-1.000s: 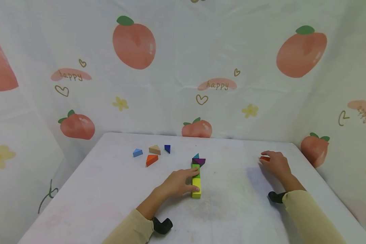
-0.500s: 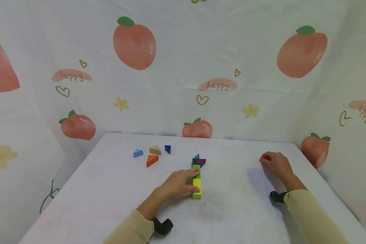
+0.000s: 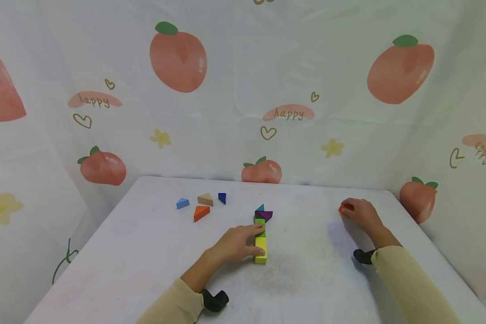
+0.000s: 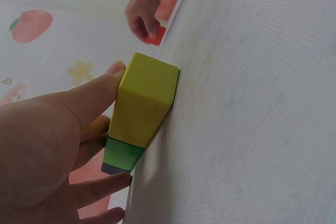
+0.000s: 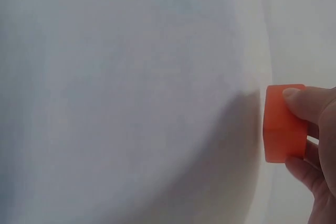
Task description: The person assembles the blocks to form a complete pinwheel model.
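Observation:
A yellow block (image 3: 261,248) and a green block (image 3: 260,228) lie end to end in a row at mid-table, with a purple block (image 3: 264,215) and a teal triangular tip (image 3: 261,207) beyond them. My left hand (image 3: 238,243) rests along this row, its thumb touching the yellow block and a finger on the green one. In the left wrist view its other fingers extend fairly straight beside the blocks. Far to the right, my right hand (image 3: 363,215) pinches an orange-red block (image 5: 283,124) between thumb and fingers, close to the tabletop. The fingers partly cover that block.
Back left on the white table (image 3: 146,252) are a light blue triangle block (image 3: 182,203), a natural wood triangle block (image 3: 205,199), a dark blue triangle block (image 3: 222,197) and an orange triangle block (image 3: 201,213). A peach-print curtain (image 3: 227,90) hangs behind the table.
My right hand has shifted slightly left and away from me with the orange-red block. My left hand and the row of blocks have stayed in place.

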`<control>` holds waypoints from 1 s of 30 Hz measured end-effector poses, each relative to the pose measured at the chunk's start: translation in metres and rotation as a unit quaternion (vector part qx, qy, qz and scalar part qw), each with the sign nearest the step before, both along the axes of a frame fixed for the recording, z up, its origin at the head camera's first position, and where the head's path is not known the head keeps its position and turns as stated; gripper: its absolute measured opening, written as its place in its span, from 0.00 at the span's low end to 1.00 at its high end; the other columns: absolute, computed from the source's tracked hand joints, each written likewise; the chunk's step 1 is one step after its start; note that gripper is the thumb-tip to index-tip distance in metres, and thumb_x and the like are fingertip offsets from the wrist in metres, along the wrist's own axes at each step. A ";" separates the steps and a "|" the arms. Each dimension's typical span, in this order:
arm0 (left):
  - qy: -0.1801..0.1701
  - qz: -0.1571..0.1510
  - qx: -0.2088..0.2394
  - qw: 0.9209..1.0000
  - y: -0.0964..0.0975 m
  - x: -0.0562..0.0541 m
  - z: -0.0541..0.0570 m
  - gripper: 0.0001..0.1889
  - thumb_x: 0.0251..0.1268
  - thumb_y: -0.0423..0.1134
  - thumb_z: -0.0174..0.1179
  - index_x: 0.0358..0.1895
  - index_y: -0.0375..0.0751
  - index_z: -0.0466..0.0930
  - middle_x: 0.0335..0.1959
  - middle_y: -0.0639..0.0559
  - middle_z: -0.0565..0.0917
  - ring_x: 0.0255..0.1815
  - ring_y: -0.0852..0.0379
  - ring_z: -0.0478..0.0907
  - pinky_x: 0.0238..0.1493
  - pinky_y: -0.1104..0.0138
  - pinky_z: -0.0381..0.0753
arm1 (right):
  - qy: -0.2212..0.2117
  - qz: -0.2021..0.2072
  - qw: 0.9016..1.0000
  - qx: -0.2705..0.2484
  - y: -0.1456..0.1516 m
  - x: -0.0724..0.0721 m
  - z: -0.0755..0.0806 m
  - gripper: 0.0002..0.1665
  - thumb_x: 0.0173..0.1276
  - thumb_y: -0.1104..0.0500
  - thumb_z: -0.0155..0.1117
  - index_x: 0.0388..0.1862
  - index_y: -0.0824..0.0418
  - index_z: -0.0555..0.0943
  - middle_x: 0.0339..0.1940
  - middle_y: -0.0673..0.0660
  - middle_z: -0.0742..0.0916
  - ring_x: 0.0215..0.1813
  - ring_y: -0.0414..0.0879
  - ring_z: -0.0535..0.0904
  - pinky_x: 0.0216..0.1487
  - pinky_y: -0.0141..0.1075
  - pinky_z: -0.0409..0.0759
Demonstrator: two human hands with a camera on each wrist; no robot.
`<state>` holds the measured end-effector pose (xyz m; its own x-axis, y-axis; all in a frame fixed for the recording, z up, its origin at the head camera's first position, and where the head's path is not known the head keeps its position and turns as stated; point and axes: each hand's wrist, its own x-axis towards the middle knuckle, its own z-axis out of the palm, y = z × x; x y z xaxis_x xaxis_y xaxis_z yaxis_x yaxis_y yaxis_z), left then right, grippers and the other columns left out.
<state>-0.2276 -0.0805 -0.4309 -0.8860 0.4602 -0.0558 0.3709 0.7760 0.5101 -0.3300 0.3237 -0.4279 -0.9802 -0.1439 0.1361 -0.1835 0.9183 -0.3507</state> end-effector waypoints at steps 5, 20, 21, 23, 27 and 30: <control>0.000 -0.002 0.001 1.000 0.000 0.000 -0.001 0.38 0.58 0.59 0.66 0.72 0.57 0.67 0.72 0.59 0.67 0.71 0.51 0.64 0.65 0.51 0.68 | 0.011 0.011 1.000 -0.001 -0.010 -0.003 0.004 0.14 0.66 0.66 0.63 0.48 0.72 0.81 0.42 0.68 0.84 0.43 0.62 0.75 0.49 0.56 0.75; 0.003 -0.011 0.010 1.000 -0.004 -0.003 -0.004 0.37 0.58 0.59 0.66 0.72 0.55 0.67 0.72 0.61 0.65 0.71 0.52 0.63 0.66 0.52 0.66 | 0.020 0.048 0.999 -0.011 -0.047 -0.020 0.010 0.13 0.65 0.65 0.64 0.47 0.69 0.82 0.40 0.64 0.85 0.43 0.60 0.77 0.49 0.54 0.76; 0.004 -0.014 0.011 1.000 -0.004 -0.003 -0.004 0.37 0.58 0.58 0.66 0.72 0.54 0.68 0.72 0.61 0.65 0.71 0.52 0.63 0.66 0.52 0.66 | 0.017 0.048 0.999 -0.013 -0.050 -0.021 0.010 0.13 0.65 0.64 0.64 0.47 0.69 0.82 0.40 0.64 0.85 0.43 0.60 0.77 0.48 0.54 0.76; 0.007 -0.017 0.013 1.000 -0.004 -0.003 -0.004 0.37 0.58 0.58 0.66 0.71 0.54 0.68 0.72 0.61 0.65 0.71 0.52 0.63 0.66 0.52 0.66 | 0.012 0.045 0.999 -0.016 -0.057 -0.023 0.011 0.13 0.66 0.63 0.64 0.47 0.69 0.82 0.41 0.64 0.85 0.44 0.59 0.77 0.49 0.53 0.76; 0.006 -0.015 0.015 1.000 -0.003 -0.002 -0.003 0.37 0.58 0.58 0.66 0.71 0.55 0.68 0.72 0.60 0.65 0.71 0.52 0.63 0.66 0.51 0.66 | 0.009 0.051 0.999 -0.014 -0.073 -0.026 0.014 0.13 0.66 0.63 0.64 0.48 0.69 0.82 0.42 0.64 0.85 0.45 0.59 0.77 0.50 0.53 0.76; 0.005 -0.014 0.013 1.000 -0.002 -0.001 -0.003 0.37 0.58 0.58 0.66 0.72 0.55 0.68 0.72 0.60 0.66 0.71 0.51 0.63 0.66 0.51 0.66 | 0.009 0.059 0.998 -0.010 -0.084 -0.028 0.016 0.13 0.66 0.64 0.64 0.47 0.68 0.82 0.42 0.63 0.84 0.44 0.59 0.77 0.50 0.52 0.76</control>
